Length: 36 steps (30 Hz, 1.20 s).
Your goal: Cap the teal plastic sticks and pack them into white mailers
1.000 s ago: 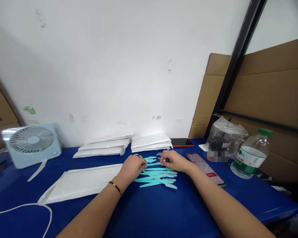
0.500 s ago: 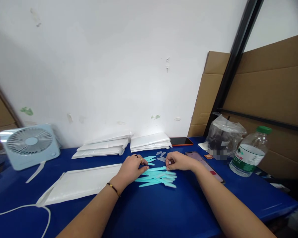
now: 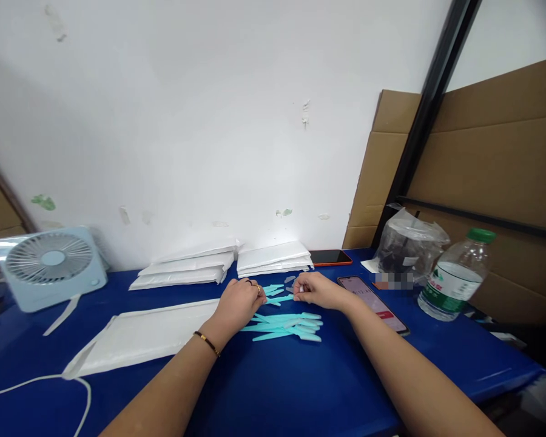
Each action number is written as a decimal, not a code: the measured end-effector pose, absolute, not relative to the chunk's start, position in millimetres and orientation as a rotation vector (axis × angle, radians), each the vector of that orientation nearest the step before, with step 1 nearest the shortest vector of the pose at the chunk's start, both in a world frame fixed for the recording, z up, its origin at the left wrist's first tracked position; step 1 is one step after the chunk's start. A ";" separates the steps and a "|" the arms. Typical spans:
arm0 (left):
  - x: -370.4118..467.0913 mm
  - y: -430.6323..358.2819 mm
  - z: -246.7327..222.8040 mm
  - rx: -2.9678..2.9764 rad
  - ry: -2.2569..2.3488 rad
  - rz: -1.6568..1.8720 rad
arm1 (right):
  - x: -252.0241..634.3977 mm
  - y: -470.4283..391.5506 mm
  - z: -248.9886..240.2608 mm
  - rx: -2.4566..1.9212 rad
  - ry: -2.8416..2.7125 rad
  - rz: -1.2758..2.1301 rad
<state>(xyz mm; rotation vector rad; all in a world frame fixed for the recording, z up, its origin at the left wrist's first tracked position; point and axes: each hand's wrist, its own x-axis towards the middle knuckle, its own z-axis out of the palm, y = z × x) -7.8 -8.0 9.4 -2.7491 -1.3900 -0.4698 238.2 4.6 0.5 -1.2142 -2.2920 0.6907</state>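
A teal stick-like piece (image 3: 279,299) spans the gap between my two hands. My left hand (image 3: 243,301), with a ring on it, is closed on its left end. At its other end the fingers of my right hand (image 3: 312,290) are pinched together. Just below lies a loose pile of several similar teal pieces (image 3: 291,326) with wider, paler ends to the right. A smaller group of teal pieces (image 3: 273,289) sits behind, beside my left fingertips. Small translucent pieces (image 3: 290,280) lie next to my right hand, partly hidden by it.
On the blue table (image 3: 273,388) are a white padded envelope (image 3: 150,337), stacked envelopes (image 3: 182,270), more envelopes (image 3: 275,258), a fan (image 3: 52,267), an orange-edged phone (image 3: 332,258), another phone (image 3: 373,303), a bagged cup (image 3: 404,249) and a water bottle (image 3: 455,279).
A teal piece has come up off the pile and away from me, now between both hands. My left fingers have closed; my right hand has moved slightly left. The view has shifted a little.
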 end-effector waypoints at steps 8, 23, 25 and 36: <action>-8.4 -8.3 16.6 -2.763 -1.395 -0.438 | 243.5 7.7 -1.0 -1.179 -2.217 0.888; -22.3 10.1 -2.5 -2.763 -1.532 -0.531 | 261.2 -2.6 20.4 -1.416 -2.280 0.846; -21.2 9.3 -2.7 -2.740 -1.550 -0.613 | 261.8 -8.0 24.3 -1.408 -2.420 0.894; -5.6 -11.1 3.7 -3.040 -1.364 -0.438 | 237.9 -7.3 7.3 -1.270 -2.493 0.712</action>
